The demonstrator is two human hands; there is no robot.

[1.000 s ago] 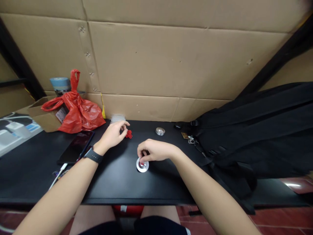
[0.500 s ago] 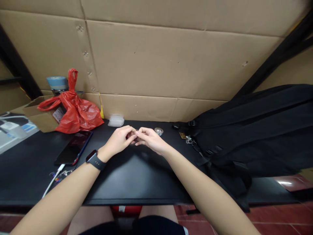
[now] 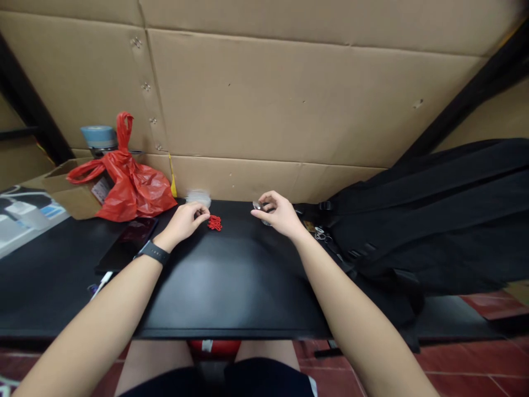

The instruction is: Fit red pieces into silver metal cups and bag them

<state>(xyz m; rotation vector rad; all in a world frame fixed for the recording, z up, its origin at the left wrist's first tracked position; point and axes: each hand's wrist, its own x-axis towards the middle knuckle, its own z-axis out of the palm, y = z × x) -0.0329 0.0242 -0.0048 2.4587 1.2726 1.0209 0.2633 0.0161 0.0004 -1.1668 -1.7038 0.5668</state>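
Observation:
A small tangle of red cord shows at the fingertips of my left hand, which pinches its upper left edge just over the black tabletop. My right hand is curled around a small clear, shiny round piece, held between thumb and fingers. Another clear rim shows under that hand; its lower part is mostly hidden. Behind my left hand lies a whitish translucent packet.
At the left are a red plastic bag, a cardboard box, a dark phone with a white cable and a power strip. A black backpack fills the right side. Cardboard walls the back.
My hands, together before, have moved apart. The red cord now shows beside my left hand. My right hand has moved right and back to where the clear round item lay.

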